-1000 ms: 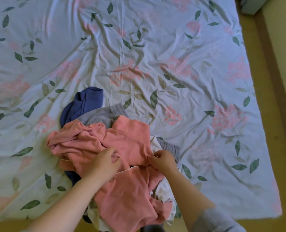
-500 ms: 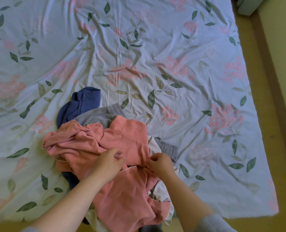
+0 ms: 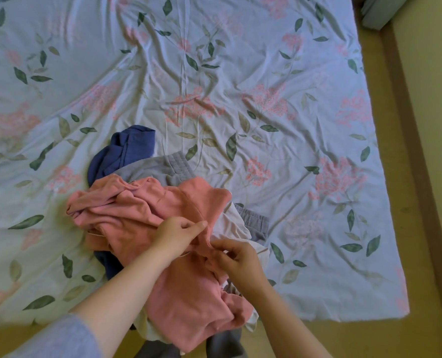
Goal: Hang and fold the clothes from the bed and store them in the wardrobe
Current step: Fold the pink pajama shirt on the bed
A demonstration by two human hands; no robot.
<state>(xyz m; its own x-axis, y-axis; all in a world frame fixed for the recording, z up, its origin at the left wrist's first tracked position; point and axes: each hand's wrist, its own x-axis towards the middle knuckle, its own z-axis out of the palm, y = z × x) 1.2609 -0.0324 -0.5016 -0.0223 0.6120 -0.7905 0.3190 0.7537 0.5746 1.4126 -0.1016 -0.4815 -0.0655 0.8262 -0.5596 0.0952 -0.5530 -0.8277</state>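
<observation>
A heap of clothes lies at the near edge of the bed (image 3: 266, 60). On top is a crumpled pink garment (image 3: 142, 210). Under it show a navy blue garment (image 3: 127, 151), a grey garment with an elastic waistband (image 3: 163, 167) and a white garment (image 3: 230, 226). My left hand (image 3: 178, 233) pinches a fold of the pink garment near its middle. My right hand (image 3: 235, 259) pinches the same fold just to the right and below. Both hands rest close together on the pile.
The bed wears a pale blue sheet with pink flowers and green leaves, wrinkled all over. A yellow-green floor (image 3: 434, 125) with a brown strip runs along the right side. A grey-green object (image 3: 377, 11) sits at the top right corner.
Both hands have drawn closer together on the pink garment, and the fingers now pinch a raised fold. The pile has barely shifted.
</observation>
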